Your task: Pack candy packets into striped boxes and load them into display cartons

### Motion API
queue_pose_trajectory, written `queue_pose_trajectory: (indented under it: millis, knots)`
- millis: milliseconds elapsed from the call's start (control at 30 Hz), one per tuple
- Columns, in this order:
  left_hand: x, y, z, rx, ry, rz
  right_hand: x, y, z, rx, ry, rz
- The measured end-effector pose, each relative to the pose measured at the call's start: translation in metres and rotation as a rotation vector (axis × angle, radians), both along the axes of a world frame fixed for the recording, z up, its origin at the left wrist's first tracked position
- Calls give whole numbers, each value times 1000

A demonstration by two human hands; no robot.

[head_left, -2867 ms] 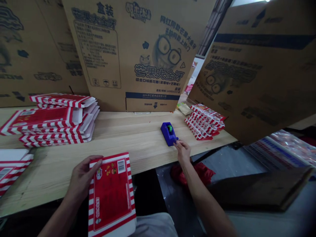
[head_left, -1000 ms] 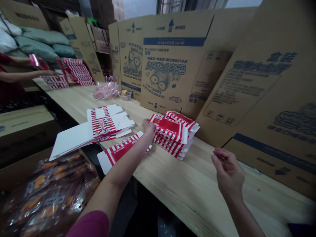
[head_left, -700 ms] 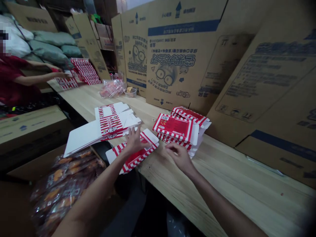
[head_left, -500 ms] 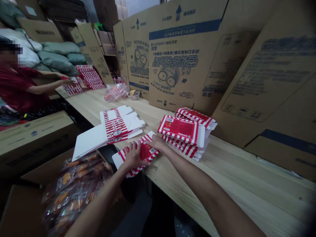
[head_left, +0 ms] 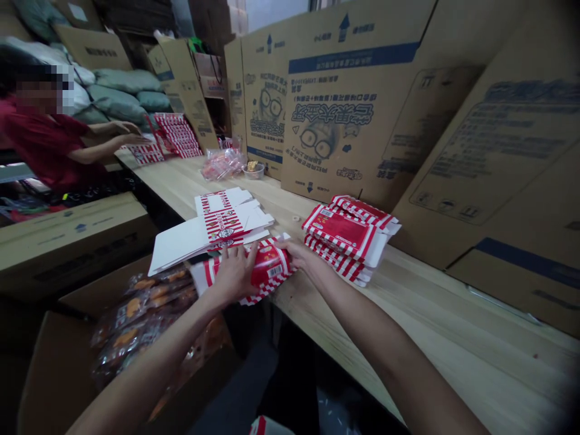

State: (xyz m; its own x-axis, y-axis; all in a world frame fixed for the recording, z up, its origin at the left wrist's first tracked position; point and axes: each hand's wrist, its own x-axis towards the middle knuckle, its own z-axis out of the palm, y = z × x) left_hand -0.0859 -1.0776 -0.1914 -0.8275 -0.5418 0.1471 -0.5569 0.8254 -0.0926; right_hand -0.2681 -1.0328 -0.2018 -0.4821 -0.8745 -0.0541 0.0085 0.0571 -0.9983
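Red-and-white striped card shows between the person's hands: a printed carton (head_left: 267, 263) lying across the near edge of the wooden table (head_left: 408, 320), its left end reaching out past that edge. The left hand (head_left: 235, 275) grasps it across the width, fingers spread over the top and thumb along the near side. The right hand (head_left: 296, 252) touches the right end, by the flap; its fingers are partly hidden, so I cannot tell whether they grip. Room is tight here — a pile of white flat cartons (head_left: 179, 238) lies just beyond the left hand, also overhanging the edge, and a stack of red cartons (head_left: 347, 232) stands just beyond the right hand. Below, left of the table edge, an open cardboard box (head_left: 48, 368) holds wrapped packets (head_left: 131, 323), under the left forearm. Tall cardboard boxes (head_left: 335, 115) wall off the far side. More space lies to the right, where pale wood stretches beneath and past the right forearm — and along the middle, up to a plastic tub (head_left: 254, 172) and clear bags (head_left: 223, 164). At the far left end, a co-worker's hands (head_left: 127, 130) are over another striped carton (head_left: 147, 152).
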Motion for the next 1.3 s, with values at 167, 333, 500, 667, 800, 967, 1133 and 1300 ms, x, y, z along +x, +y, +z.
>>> queue_pose_trajectory:
  millis: [167, 333, 500, 667, 800, 967, 1133, 1300]
  knots:
    - [25, 21, 31, 120, 142, 45, 16, 42, 34, -23, 33, -64]
    - [32, 77, 36, 483, 523, -22, 43, 154, 22, -267, 129, -468]
    - [2, 158, -1, 932, 702, -229, 63, 258, -7, -230, -104, -197]
    - [-36, 218, -22, 1627, 642, -170, 46, 345, -18, -151, -65, -407]
    - [-61, 254, -22, 1994, 650, -49, 42, 396, -26, -109, -37, -557]
    - [-70, 281, -29, 2040, 440, -183, 39, 433, -35, -84, 65, -784]
    - [-59, 281, -44, 2017, 243, -278, 44, 452, -50, -111, 39, -900]
    - [-59, 281, -47, 2031, 472, -335, 65, 457, -71, -53, -170, -752]
